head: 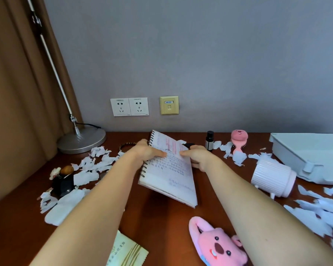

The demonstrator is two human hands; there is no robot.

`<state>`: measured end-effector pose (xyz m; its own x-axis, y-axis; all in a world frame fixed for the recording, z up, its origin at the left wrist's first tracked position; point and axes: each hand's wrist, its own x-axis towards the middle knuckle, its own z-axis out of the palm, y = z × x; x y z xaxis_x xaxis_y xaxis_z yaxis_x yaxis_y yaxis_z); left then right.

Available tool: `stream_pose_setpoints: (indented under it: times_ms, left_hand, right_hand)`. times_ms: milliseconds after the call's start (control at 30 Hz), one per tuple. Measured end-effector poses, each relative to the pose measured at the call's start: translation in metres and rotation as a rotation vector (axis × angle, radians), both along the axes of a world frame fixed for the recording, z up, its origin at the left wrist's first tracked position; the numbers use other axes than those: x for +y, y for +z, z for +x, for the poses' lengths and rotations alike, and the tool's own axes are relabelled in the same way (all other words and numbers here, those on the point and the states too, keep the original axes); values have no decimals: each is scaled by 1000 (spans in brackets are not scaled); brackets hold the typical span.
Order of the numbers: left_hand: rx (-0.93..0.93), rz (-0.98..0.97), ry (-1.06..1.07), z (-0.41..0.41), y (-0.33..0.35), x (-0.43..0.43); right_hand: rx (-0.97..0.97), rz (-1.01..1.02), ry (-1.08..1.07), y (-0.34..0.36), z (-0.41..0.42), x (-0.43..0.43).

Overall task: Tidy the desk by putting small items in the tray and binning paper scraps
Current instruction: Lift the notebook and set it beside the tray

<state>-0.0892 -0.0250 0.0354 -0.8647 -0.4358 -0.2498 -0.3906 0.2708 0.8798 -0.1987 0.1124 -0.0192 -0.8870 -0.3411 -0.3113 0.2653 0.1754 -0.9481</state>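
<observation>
Gripping the notebook above the desk, your left hand and right hand both pinch its top page. The scraps lie either side, with the tray far right; binning appears unstarted. Next, free a hand.

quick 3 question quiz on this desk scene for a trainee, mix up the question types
1. True or false: the left hand and the right hand both hold the spiral notebook.
2. Which thing lies on its side on the desk next to the tray? A the lamp; B the pink ribbed cup; C the spiral notebook.
3. Fill in: the small dark bottle stands ___ near the wall.
Key: 1 true; 2 B; 3 upright.
</observation>
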Motion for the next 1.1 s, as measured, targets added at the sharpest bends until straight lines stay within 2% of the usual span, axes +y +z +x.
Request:
stream_pose_setpoints:
  times_ms: [100,267,500,833,1100]
  left_hand:
    - [-6,38,-33,1,21,-12]
    - [-51,-55,-87,8,52,-16]
    - [-39,-18,-135,19,75,14]
    - [1,98,-153,2,77,101]
    - [222,261,-115,-20,69,209]
  right_hand:
    - [25,-123,-21,16,-6,0]
    - [41,-278,-40,50,-12,-1]
    - [71,-201,-44,77,-1,32]
    - [58,-41,-13,104,8,132]
    - [91,17,-82,117,13,244]
